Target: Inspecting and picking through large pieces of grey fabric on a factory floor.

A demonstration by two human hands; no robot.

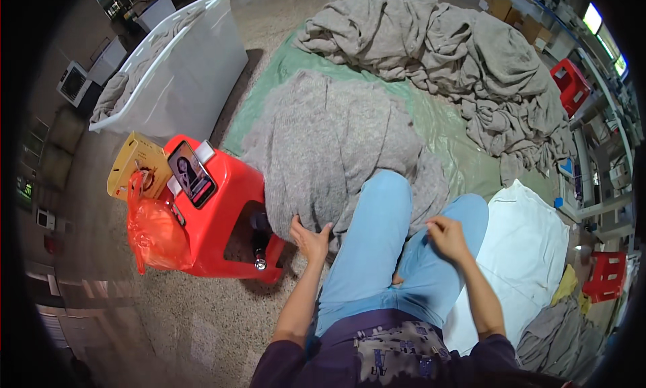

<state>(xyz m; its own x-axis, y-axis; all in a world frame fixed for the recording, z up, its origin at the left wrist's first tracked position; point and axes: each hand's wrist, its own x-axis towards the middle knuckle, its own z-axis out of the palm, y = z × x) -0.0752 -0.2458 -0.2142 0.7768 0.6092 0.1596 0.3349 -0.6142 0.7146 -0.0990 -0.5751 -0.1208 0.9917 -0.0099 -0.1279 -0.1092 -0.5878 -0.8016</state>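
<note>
A grey knitted cloth lies spread and rumpled in front of me, reaching up to my knees. My left hand is at its near left edge, thumb and fingers apart, the fingertips against the fabric. Over my right thigh is my right hand, its fingers curled together; anything between them is too small to make out. To the right of my legs, a white cloth is laid out flat.
At my left stands a red plastic stool bearing a phone, a yellow box and an orange plastic bag. Beyond it is a white tub. Grey fabric heaps cover the far side of a green sheet.
</note>
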